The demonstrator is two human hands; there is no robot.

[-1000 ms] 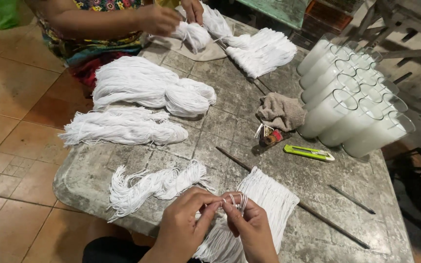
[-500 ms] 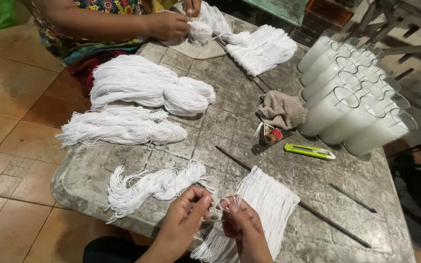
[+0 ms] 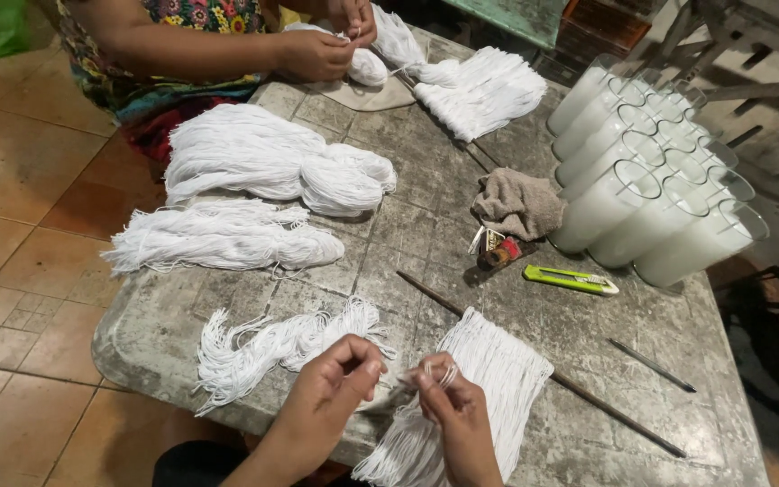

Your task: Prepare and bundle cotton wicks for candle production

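- The left hand [image 3: 331,388] is pinched shut, thumb against fingertips, on the end of a thin white string [image 3: 405,377]; the right hand [image 3: 457,410] is curled closed with the same string looped around its fingers.
- The string runs taut between the two hands, just above the near edge of the counter [image 3: 426,234]. Whether it is one strand or several is hard to tell at this size.
- Under the right hand lies a flat fan of cut strings [image 3: 489,379], laid parallel, soft and matte white. It overhangs the counter edge, so a careless tug could drag it off or muddle the ordered strands.
- Just left sits a loose tangled bundle [image 3: 272,347], kinked and wavy. Its stray ends lie near the left hand and could snag on it.
- Further back are two thick, fluffy skeins [image 3: 254,198] with frayed ends.
- A long thin dark rod [image 3: 543,370] lies diagonally, partly under the fan.
- A green utility knife [image 3: 570,281] lies well apart from the hands.
- Glass jars of white wax [image 3: 651,189] lean in a packed cluster, smooth and cylindrical; a knock to the counter could roll them.
- The counter is rough, mottled grey, its surface scored in a grid.
- A second person's hands [image 3: 326,45] work another white bundle at the far end.
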